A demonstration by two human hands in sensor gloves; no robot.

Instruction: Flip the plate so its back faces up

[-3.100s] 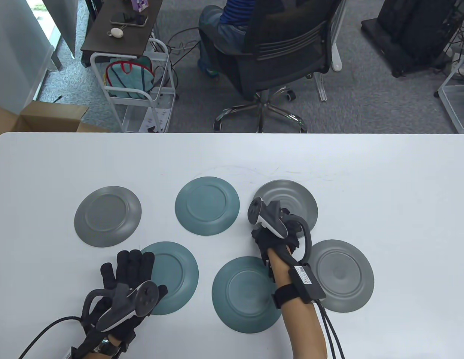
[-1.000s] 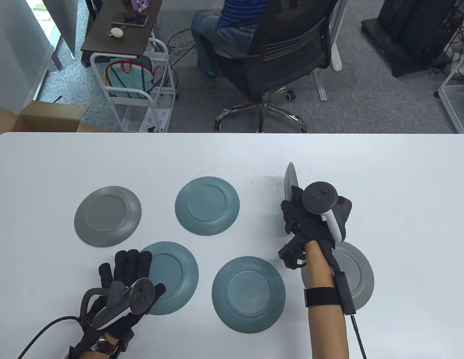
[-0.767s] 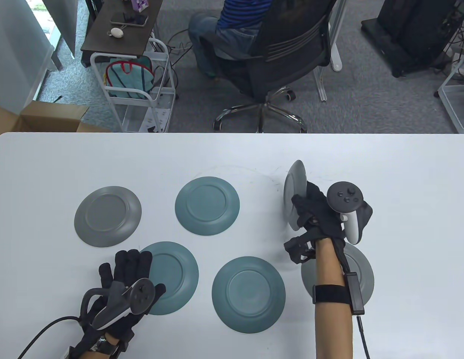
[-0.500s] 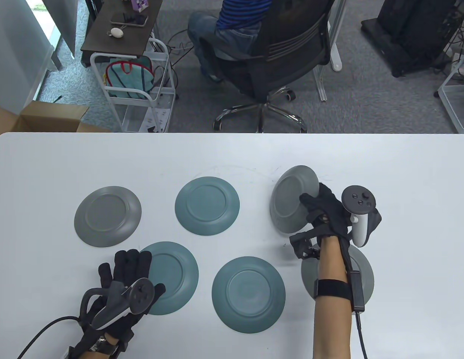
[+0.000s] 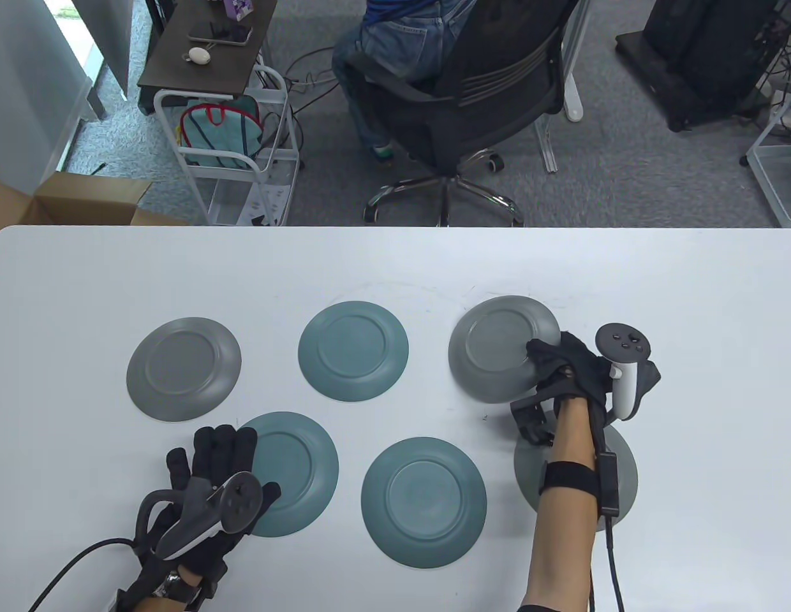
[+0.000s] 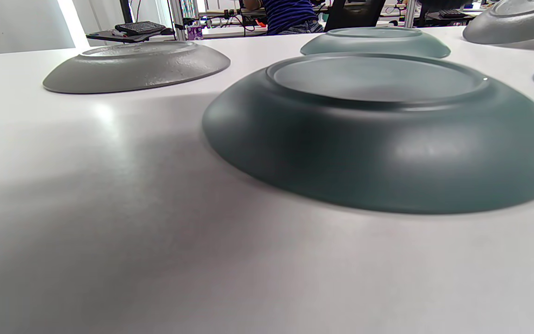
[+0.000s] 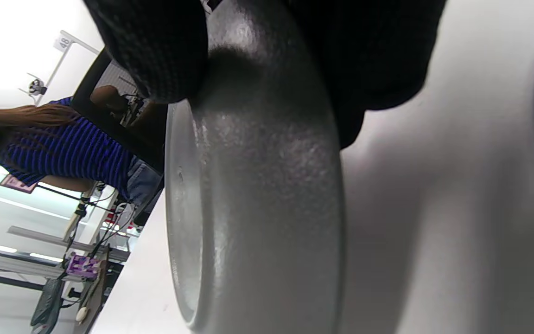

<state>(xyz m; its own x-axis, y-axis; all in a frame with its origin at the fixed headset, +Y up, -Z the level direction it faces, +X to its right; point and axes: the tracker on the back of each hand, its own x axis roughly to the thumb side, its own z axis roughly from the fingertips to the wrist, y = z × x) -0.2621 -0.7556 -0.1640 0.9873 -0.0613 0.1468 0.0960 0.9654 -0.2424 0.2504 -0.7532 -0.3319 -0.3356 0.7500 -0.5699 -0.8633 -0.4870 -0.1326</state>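
Your right hand [image 5: 564, 370] pinched the grey plate [image 5: 501, 347] by its near-right rim, thumb on its upturned back, so it could settle gently on the counter [image 5: 689, 306]. Your left hand [image 5: 207, 472] lay spread flat beside a teal plate [image 5: 300, 472].

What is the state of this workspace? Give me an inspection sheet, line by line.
Surface: white table, faint scuff marks near the far middle.
Job's things: grey plate back up, its right edge held by the right hand; whether it lies fully flat cannot be told.
Other plates: far-left grey plate, far teal plate, near-left teal plate, near-middle teal plate, all back up; near-right grey plate partly hidden by the forearm.
Clutter: nothing seen.
Grippers: left hand lies flat, fingers on the near-left teal plate's rim.
Cables: glove leads run off the near edge.
Surroundings: seated person, office chair, cart, cardboard box.
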